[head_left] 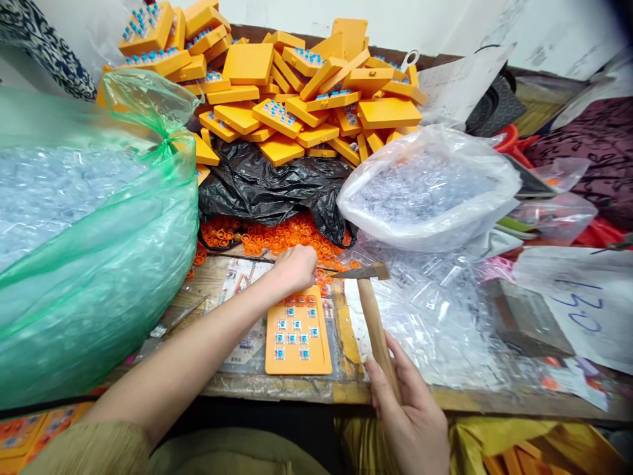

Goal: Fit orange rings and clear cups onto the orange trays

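Observation:
In the head view my right hand (410,415) grips the wooden handle of a hammer (373,316), its metal head raised at the right of an orange-yellow plastic panel (293,359). The panel lies flat on the table, with several blue-and-white switches on it and a row of orange rings along its far edge. My left hand (297,267) is closed just above that far edge, beside a heap of small orange rings (277,237). Its fingertips point away from me, so whatever they hold is hidden.
A tall pile of orange-yellow panels (247,64) stands at the back behind a black plastic bag (267,185). A green bag (148,264) of clear parts bulges at left. A white bag (420,231), loose clear pieces (435,316) and a dark block (527,316) lie at right.

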Tool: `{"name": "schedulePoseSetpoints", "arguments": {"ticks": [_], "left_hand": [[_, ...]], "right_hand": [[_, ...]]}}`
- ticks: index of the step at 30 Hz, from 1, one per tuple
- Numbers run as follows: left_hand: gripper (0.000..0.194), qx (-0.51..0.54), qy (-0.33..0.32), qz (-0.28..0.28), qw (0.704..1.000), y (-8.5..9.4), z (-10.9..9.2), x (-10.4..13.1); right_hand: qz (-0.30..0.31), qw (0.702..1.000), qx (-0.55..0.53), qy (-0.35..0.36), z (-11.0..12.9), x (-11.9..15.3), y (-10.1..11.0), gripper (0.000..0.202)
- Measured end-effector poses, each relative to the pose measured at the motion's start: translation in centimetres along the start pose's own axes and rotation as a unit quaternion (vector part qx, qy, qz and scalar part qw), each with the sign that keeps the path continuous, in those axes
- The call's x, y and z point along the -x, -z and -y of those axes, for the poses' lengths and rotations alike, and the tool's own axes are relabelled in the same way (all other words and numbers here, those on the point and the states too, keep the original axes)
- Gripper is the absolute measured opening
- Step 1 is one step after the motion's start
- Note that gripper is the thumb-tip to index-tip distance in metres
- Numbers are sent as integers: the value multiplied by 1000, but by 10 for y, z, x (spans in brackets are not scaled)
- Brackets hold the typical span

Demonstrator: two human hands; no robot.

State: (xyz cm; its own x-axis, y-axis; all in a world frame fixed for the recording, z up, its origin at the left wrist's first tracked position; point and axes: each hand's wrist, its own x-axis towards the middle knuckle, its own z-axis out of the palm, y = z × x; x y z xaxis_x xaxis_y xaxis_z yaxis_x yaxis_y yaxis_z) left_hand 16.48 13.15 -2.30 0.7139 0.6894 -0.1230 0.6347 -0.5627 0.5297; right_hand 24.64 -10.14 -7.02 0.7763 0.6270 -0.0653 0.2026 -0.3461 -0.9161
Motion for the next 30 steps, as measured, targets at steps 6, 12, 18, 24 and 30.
{"name": "schedulePoseSetpoints", "arguments": {"ticks": [6,12,18,24,30], "left_hand": [[23,45,-12,-44,998,2,7,18],[31,59,-122,-103,985,-10,2,74],[35,10,-148,-182,972,-41,6,85],[34,18,-187,-272,944,-49,9,87],[44,28,-143,-248,958,-49,4,88]], "right_hand": [[-6,998,40,49,-11,1,8,51],[17,965,125,229,-21,13,29,41],[89,923,176,331,-15,13,38,46],[64,914,196,351,-2,12,40,51],[97,904,215,356,-4,10,42,49]]}}
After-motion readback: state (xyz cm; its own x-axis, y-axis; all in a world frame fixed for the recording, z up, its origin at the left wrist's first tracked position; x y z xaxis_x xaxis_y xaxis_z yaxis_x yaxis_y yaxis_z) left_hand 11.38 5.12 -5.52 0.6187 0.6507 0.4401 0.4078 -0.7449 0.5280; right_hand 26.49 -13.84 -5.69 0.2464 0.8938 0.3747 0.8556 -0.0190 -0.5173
